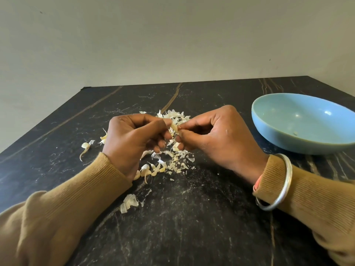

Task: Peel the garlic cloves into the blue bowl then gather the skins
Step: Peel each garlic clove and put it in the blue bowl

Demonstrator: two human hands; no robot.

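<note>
1. While the two hands meet above a dark marbled table (192, 217), well to the left of the blue bowl (299, 120), they work on one garlic clove (174, 128) held between them.
2. The left hand (134, 139) pinches the garlic clove between thumb and forefinger, with its other fingers curled underneath. The right hand (217, 139), with a silver bangle (284, 181) at the wrist, pinches the clove's other end, seemingly at its skin.
3. The blue bowl stands on the table's right side, apart from both hands. Only one small pale bit (295, 133) shows inside it. The near wall hides part of its floor, so how many peeled cloves lie there cannot be told.
4. A loose heap of skins (176, 116) lies left of the bowl, directly under and beyond the hands, with flakes strewn toward the viewer.
5. Farther left of the bowl, by the left wrist, sit unpeeled cloves (146, 168) with their tails on, and a couple more lie past the left hand. A larger skin piece (130, 202) lies alone, nearer the viewer.
6. Judged from this, peeling is partway through: one clove is in hand and several wait. The skins are scattered rather than piled together, so they are not yet gathered.
</note>
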